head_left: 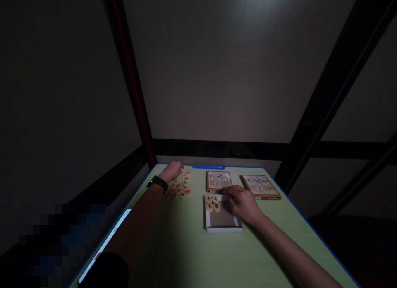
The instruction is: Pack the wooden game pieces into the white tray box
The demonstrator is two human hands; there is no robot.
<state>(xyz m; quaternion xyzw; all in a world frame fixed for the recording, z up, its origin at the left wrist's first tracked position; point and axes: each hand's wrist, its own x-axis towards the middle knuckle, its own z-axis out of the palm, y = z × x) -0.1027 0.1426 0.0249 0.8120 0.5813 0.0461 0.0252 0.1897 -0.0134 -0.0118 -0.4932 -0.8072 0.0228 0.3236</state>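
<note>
Round Chinese chess pieces (178,189) with red and dark characters lie in a loose group at the left of the table. At their far edge is my left hand (173,171), fingers curled together on a small pale chess piece that barely shows. A shallow open box (223,229) stands at the middle, several dark-lettered pieces (212,204) in its far left corner. My right hand (243,202) reaches over the box's far right corner, its fingers bent and close together. Whatever these fingers hold, if anything, is hidden.
Two flat printed boxes lie beyond the open box, one near the middle (218,180) and one at the right (260,185). A lit screen (105,244) runs along the left edge of the green table (192,255). A wall stands behind.
</note>
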